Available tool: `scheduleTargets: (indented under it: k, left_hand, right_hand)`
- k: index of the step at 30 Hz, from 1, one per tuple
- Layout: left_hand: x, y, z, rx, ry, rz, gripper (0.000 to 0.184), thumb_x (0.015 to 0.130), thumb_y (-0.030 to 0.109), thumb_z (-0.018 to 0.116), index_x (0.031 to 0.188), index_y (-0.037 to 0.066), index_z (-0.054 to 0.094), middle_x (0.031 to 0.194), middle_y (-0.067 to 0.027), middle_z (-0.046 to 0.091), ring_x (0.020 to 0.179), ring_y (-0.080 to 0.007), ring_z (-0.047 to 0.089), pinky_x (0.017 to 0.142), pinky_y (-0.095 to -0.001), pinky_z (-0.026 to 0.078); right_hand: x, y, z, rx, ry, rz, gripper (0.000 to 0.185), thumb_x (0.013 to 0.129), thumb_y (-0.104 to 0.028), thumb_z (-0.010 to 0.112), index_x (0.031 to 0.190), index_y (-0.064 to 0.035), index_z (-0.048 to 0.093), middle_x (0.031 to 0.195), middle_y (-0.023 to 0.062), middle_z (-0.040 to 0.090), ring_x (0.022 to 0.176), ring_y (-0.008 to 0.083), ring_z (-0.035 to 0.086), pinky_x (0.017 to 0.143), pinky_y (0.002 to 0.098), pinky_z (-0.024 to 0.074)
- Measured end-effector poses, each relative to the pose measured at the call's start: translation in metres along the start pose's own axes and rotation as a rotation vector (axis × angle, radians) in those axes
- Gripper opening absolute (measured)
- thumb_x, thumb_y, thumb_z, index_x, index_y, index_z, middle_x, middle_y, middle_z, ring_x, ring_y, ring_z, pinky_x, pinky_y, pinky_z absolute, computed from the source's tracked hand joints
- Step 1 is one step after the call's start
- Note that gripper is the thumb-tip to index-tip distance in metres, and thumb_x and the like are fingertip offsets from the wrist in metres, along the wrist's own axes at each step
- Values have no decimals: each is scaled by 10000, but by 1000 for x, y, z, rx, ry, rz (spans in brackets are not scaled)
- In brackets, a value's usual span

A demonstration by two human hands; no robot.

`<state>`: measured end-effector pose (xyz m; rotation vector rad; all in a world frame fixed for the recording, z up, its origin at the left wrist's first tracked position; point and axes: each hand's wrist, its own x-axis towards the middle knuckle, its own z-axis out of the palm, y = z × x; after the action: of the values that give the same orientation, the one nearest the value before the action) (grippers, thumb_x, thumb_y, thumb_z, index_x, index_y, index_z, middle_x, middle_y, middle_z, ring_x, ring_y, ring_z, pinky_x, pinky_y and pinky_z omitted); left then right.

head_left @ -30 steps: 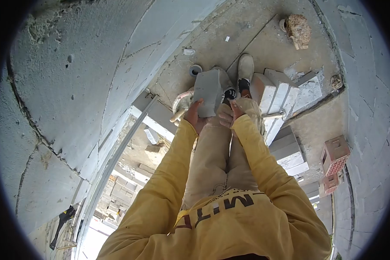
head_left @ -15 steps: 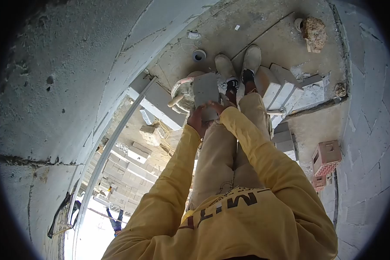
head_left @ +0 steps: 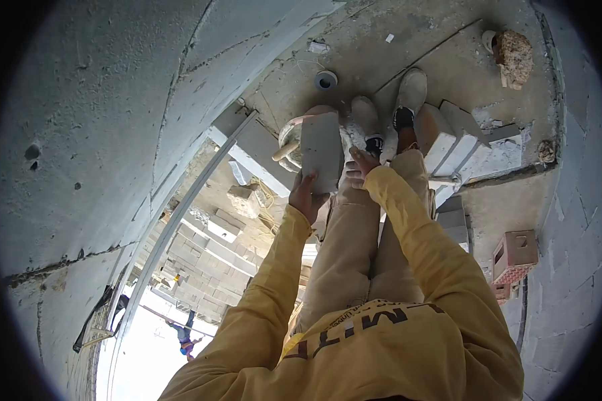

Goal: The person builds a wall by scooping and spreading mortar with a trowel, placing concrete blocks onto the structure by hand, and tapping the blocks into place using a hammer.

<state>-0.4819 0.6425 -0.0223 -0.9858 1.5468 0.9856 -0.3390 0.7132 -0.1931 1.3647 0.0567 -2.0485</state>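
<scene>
A flat grey block point(head_left: 322, 150) is held over my lap, above a round bucket point(head_left: 289, 139) that has a wooden handle at its left. My left hand point(head_left: 307, 196) grips the block's near left edge, with the thumb on its face. Just right of the block is my right hand point(head_left: 361, 166), its fingers apart and pale with dust, with nothing seen in them. Whether its fingertips touch the block's edge I cannot tell.
Grey blocks point(head_left: 451, 140) stand right of my shoes point(head_left: 412, 90). A grey ring point(head_left: 326, 80) and a rough stone lump point(head_left: 515, 59) lie on the floor. Red bricks point(head_left: 517, 254) are at the right. Through the opening at lower left, another person point(head_left: 182, 335) is visible.
The block has turned and now shows its broad face upright in view. My right hand has moved off its near end to the right. The view has shifted, and the other person appears more fully.
</scene>
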Motion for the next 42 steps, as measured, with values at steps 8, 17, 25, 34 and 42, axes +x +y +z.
scheduleTargets:
  k: [8,17,25,34,42]
  left_hand:
    - [-7,-44,-139,70,294,-92,547,858,379,634,1323,180,424,1192,-62,503,985,-230,553,750,-355,489]
    - [12,-146,-232,-210,361,-261,507,871,363,625,1305,183,433,1182,-60,525,1024,-231,549,780,-383,494]
    - [22,-201,-263,-310,284,-351,477,890,294,589,1328,200,425,1205,-39,511,1020,-234,545,792,-397,471]
    - [26,-190,-239,-219,201,-279,483,872,343,613,1301,203,440,1194,-52,514,995,-239,549,768,-374,477]
    - [73,-155,-229,-33,140,-97,484,893,320,590,1334,194,435,1164,-22,551,960,-196,570,739,-333,471]
  right_hand:
    - [239,111,62,-111,130,215,625,850,-461,625,1342,-152,394,1165,73,570,943,271,629,736,500,492]
    - [324,92,151,-784,237,46,722,862,-629,445,1416,-174,353,1450,90,358,1330,290,338,1085,426,264]
    - [320,104,157,-803,247,-138,674,865,-600,471,1372,-161,408,1385,110,424,1281,304,395,1047,427,313]
    - [116,101,38,-1346,146,-540,621,869,-567,501,1323,-146,469,1311,132,498,1226,319,460,1005,428,368]
    - [106,-12,-74,-1816,271,-458,576,872,-538,527,1280,-132,524,1245,152,563,1177,332,517,967,428,417]
